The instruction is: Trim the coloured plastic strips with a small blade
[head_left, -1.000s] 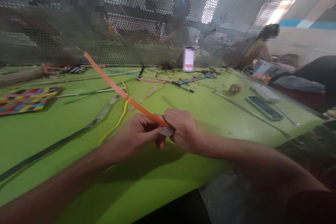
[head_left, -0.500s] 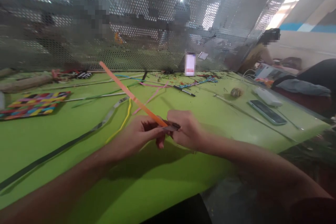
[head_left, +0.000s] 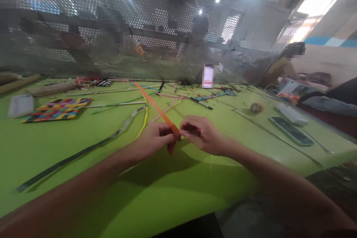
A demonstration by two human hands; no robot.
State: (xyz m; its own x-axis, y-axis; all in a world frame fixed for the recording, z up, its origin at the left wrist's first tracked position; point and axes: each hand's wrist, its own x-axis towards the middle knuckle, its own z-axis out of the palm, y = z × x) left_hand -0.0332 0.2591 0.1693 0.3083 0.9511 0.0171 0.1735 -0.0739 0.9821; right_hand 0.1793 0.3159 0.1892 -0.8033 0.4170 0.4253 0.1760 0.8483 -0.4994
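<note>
My left hand (head_left: 156, 137) is closed, pinching the lower end of a flat orange strip (head_left: 156, 107) between thumb and fingers. The strip slants up and away to the left over the table. My right hand (head_left: 205, 134) is closed in a pinch beside that end, its fingertips almost touching my left fingers. Something slim and dark with a bit of red shows inside my right hand, mostly hidden by the fingers. A thin pale thread (head_left: 211, 162) hangs below this hand. Left of my hands lie a yellow strip (head_left: 145, 115) and a long dark-grey strip (head_left: 92, 145).
On the green table (head_left: 156, 200) lie a woven multicoloured mat (head_left: 60, 109), a pen (head_left: 201, 103), a phone (head_left: 291, 131), a white device (head_left: 291, 114) and thin sticks. Another phone (head_left: 208, 76) leans on the perforated metal screen (head_left: 167, 55). A person (head_left: 281, 65) sits far right.
My right hand has shifted slightly and turned, with its fingertips now at the strip's end. The dark piece between my hands is mostly out of sight. The camera view has swung left.
</note>
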